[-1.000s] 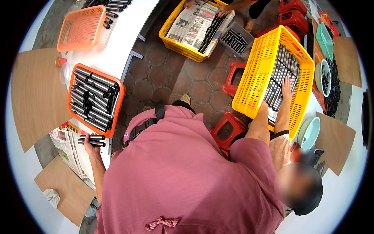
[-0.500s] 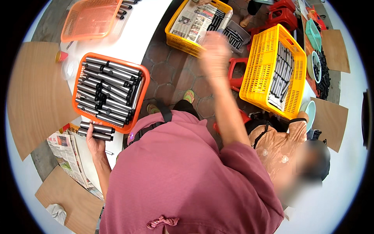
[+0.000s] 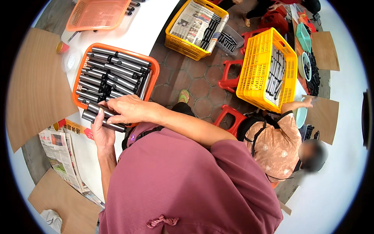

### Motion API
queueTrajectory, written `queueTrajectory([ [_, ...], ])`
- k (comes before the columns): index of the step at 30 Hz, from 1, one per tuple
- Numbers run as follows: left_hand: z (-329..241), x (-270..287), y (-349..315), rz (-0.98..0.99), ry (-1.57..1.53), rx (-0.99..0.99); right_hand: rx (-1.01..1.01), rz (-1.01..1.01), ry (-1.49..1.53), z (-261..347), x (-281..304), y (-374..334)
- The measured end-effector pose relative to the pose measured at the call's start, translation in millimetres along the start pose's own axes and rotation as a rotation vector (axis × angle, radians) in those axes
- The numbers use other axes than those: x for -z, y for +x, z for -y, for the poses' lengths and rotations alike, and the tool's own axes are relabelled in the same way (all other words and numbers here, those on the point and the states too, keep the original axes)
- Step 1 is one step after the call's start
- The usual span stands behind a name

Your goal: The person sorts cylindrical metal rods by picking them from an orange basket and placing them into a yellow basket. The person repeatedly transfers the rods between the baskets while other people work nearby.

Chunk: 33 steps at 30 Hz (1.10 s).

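In my left hand [image 3: 104,134] are two silver-and-black metal tubes [image 3: 89,116], held side by side just outside the near rim of an orange basket. My right hand [image 3: 126,108] reaches across from the right, its thumb and fingers closed over the upper of these tubes. The orange basket [image 3: 155,74] stands on the white table and is filled with several rows of similar tubes [image 3: 113,70]. My right fingers hide part of the near rows and part of the held tubes.
Another orange basket [image 3: 99,17] is at the table's far end. Yellow crates [image 3: 187,50] [image 3: 249,78] hold newspaper and dark tubes. Red stools [image 3: 230,119] stand on the tiled floor. A co-worker in an orange patterned shirt [image 3: 272,150] is at my right. Newspapers [image 3: 58,156] lie at left.
My right hand has come back from above the far yellow crate to the tubes in my left hand. The left hand still holds its two tubes. The co-worker's arm has extended.
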<state>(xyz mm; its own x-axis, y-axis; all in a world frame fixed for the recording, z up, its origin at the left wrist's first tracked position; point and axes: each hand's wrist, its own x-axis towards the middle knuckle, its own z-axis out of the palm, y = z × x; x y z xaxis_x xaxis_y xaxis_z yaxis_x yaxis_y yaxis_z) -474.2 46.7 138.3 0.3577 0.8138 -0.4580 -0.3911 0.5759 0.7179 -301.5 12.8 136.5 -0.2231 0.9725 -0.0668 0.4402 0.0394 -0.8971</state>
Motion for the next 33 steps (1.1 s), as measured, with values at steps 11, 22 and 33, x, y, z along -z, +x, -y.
queueTrajectory([
  [11,32.6,-87.9,6.7,0.120,0.210,0.020,-0.060,-0.457,0.499,-31.6,72.2,-62.9],
  [22,62.1,-74.9,13.3,-0.283,0.263,-0.077,-0.483,-1.974,0.184,-256.1,291.0,-353.5],
  [33,66.5,-119.4,12.9,-0.414,0.389,-0.139,-1.505,-1.833,0.266,-402.5,291.8,-518.0],
])
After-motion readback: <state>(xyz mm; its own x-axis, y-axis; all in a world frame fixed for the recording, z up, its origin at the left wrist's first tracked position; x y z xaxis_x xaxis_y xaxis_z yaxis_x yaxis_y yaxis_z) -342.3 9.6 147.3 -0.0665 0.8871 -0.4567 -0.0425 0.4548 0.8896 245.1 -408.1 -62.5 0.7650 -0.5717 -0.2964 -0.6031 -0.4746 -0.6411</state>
